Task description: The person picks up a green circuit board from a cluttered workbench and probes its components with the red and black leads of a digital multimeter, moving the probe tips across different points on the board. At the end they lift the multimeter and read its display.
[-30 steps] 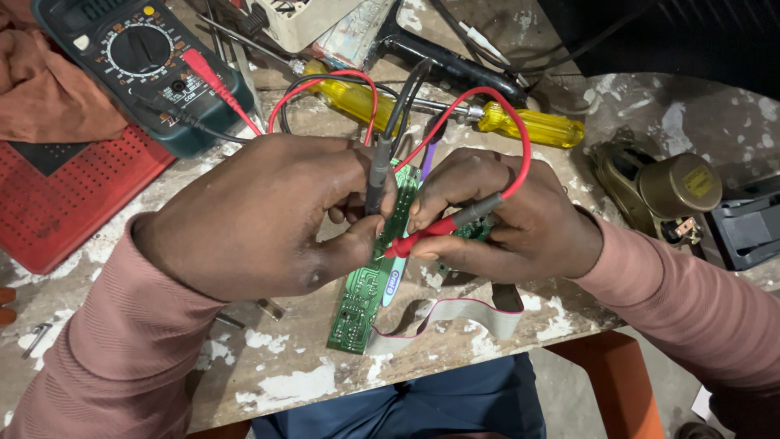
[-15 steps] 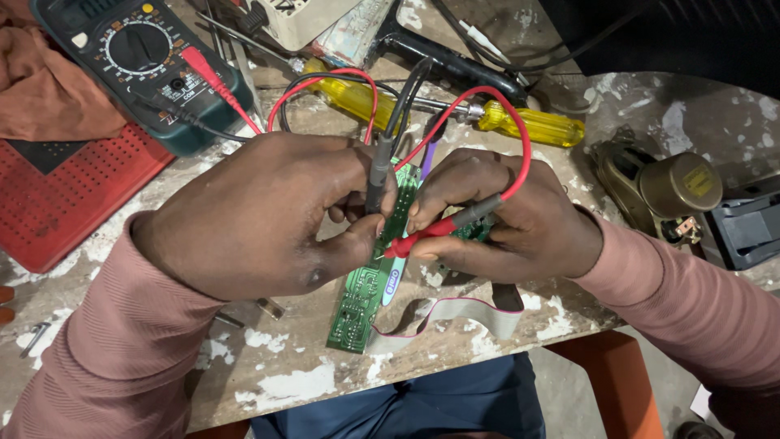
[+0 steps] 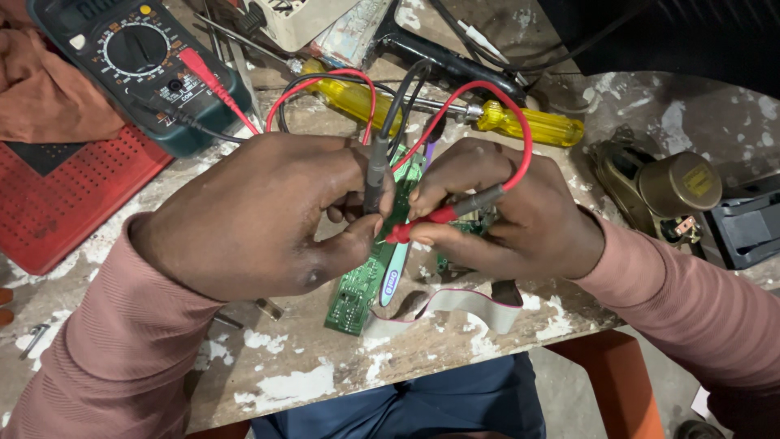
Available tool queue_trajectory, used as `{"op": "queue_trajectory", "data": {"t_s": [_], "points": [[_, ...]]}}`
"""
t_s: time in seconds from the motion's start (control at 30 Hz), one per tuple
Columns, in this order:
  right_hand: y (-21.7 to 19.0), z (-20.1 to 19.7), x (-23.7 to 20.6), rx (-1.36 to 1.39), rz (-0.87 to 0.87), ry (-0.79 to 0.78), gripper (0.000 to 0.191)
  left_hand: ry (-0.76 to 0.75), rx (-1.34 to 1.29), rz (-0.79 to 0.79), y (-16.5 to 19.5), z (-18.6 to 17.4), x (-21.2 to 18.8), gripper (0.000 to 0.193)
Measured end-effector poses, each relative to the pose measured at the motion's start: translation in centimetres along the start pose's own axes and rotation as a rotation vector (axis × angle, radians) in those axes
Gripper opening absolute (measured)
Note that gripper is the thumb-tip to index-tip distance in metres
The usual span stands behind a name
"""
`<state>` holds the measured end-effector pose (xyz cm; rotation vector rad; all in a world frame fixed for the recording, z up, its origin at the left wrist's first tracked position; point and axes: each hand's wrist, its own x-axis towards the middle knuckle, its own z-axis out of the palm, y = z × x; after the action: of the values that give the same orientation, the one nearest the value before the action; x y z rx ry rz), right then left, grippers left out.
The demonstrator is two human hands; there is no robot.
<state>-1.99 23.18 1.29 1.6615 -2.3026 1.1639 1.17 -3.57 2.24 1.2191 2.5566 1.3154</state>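
Note:
A narrow green circuit board (image 3: 361, 280) lies on the worn table (image 3: 284, 374), partly hidden under both hands. My left hand (image 3: 260, 215) grips a black multimeter probe (image 3: 375, 175), held upright with its tip down on the board. My right hand (image 3: 504, 211) grips a red probe (image 3: 422, 223), pointing left toward the board. Red and black leads loop back to a dark green multimeter (image 3: 138, 65) at the far left. A grey ribbon cable (image 3: 455, 305) curls from the board's lower end.
Two yellow-handled screwdrivers (image 3: 532, 122) lie behind the hands. A red perforated case (image 3: 57, 195) and brown cloth (image 3: 41, 97) sit left. A brass-coloured round part (image 3: 678, 183) and a dark box (image 3: 747, 228) stand right. An orange stool (image 3: 617, 374) shows below the table edge.

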Motion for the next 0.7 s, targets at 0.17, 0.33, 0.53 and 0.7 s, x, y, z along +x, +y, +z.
{"op": "queue_trajectory", "data": {"t_s": [0.17, 0.33, 0.53, 0.7], "points": [[0.1, -0.05, 0.09, -0.014, 0.031, 0.029, 0.033, 0.0, -0.034, -0.021, 0.05, 0.06, -0.08, 0.018], [0.23, -0.02, 0.11, 0.002, 0.027, 0.029, 0.033, 0.009, -0.015, 0.024, 0.0, 0.02, -0.05, 0.018], [0.24, 0.03, -0.01, 0.065, 0.019, -0.025, 0.035, 0.009, -0.012, -0.002, -0.02, 0.16, -0.09, 0.02], [0.32, -0.1, 0.02, 0.058, 0.015, -0.033, 0.037, 0.005, -0.003, -0.022, 0.0, 0.24, -0.11, 0.019]]}}
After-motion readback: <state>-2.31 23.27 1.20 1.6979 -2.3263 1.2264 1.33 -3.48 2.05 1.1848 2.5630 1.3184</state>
